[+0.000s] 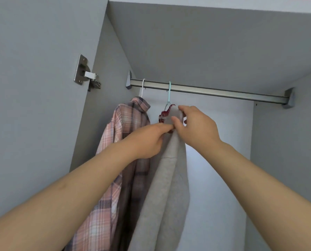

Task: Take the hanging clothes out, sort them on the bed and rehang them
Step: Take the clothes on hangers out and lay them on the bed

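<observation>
Inside the wardrobe a metal rail (214, 92) carries two hangers. On the white hanger (142, 87) at the left hangs a pink plaid shirt (114, 151). From the light blue hanger (169, 95) hangs a grey sweater (167, 187) with a red-and-white collar trim (164, 114). My left hand (149, 140) pinches the sweater just below the collar. My right hand (196, 127) grips the sweater's shoulder at the top of the hanger. Both forearms reach up from below.
The open wardrobe door with a metal hinge (86, 74) stands at the left. A shelf board (205, 24) closes the space above the rail. The rail to the right of the blue hanger is bare, with the white back wall (220, 142) behind.
</observation>
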